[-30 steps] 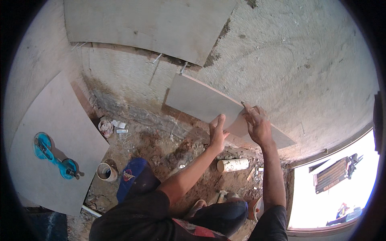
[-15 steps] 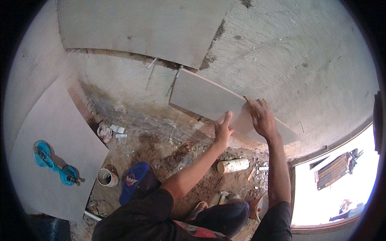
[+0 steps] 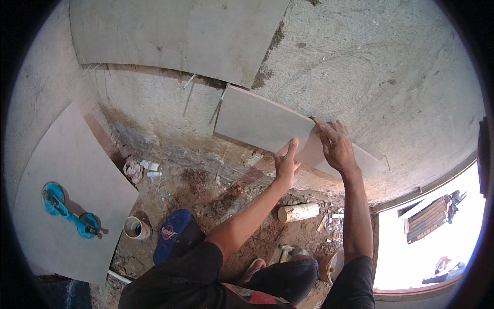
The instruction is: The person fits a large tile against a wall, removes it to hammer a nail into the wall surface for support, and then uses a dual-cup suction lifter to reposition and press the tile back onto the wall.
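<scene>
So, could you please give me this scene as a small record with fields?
Left hand: at lower edge of grey tile strip, thumb on its face
Right hand: gripping the strip's upper edge
Strip position: slanted, right end lower in the picture
Wall: large grey tile above strip; metal pins below that tile
Left side: another large tile, bearing blue double suction-cup lifter
Floor: small beige bucket, pale cylinder
</scene>
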The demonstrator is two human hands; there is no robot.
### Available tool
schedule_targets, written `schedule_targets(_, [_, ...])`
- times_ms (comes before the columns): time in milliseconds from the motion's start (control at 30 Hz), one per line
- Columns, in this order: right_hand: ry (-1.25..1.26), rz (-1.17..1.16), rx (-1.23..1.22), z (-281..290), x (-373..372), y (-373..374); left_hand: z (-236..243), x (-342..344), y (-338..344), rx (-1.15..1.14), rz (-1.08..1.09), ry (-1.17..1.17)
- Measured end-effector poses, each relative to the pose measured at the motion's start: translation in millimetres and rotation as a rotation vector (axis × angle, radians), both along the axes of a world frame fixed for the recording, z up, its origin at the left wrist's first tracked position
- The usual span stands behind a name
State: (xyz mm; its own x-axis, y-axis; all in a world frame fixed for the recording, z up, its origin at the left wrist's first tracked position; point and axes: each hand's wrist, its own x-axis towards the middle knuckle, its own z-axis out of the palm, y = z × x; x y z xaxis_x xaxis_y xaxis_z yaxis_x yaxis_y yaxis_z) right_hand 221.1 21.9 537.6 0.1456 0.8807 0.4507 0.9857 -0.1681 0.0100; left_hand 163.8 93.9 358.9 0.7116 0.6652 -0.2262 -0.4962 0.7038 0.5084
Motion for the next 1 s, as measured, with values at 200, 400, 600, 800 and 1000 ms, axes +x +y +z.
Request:
schedule_targets(200, [-0.117,-0.037,0.051,5,-3,-1,15,-6,-2,0.040,-0.056,0.037])
schedule_targets(400, [-0.067,-0.008,0.158,4,-8,6,12,-1,10,0.014,-0.099,0.036])
schedule_targets(600, [-0.094,-0.056,0.171,-2,-6,5,21,-11,8,0.051,-0.160,0.064])
schedule_targets(800, [-0.075,-0.036,0.217,-2,-9,6,12,1,5,0.030,-0.079,0.092])
schedule_targets(1000, [-0.101,-0.052,0.211,-5,-4,1,29,-10,-3,0.061,-0.080,0.073])
